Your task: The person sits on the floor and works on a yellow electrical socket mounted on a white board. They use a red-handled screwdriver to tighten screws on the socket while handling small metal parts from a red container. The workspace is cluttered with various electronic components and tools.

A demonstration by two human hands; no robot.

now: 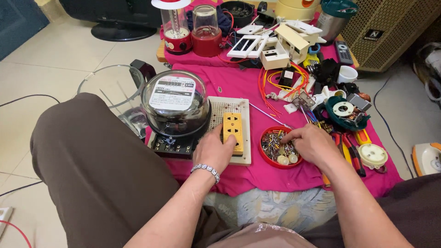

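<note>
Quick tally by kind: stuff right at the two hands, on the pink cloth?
Yellow socket under left hand: 1
White perforated board: 1
Red dish of screws under right hand: 1
Electricity meter: 1
Total: 4

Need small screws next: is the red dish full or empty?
Partly full: the red dish holds a heap of screws and small metal parts, with the right hand picking in it.

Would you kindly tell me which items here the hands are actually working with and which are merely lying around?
In use:
- yellow socket on the white perforated board, under the left hand
- red dish of screws, right hand picking in it

Lying about:
- electricity meter
- red blender base
- white switch plates
- remote control
- orange wires
</note>
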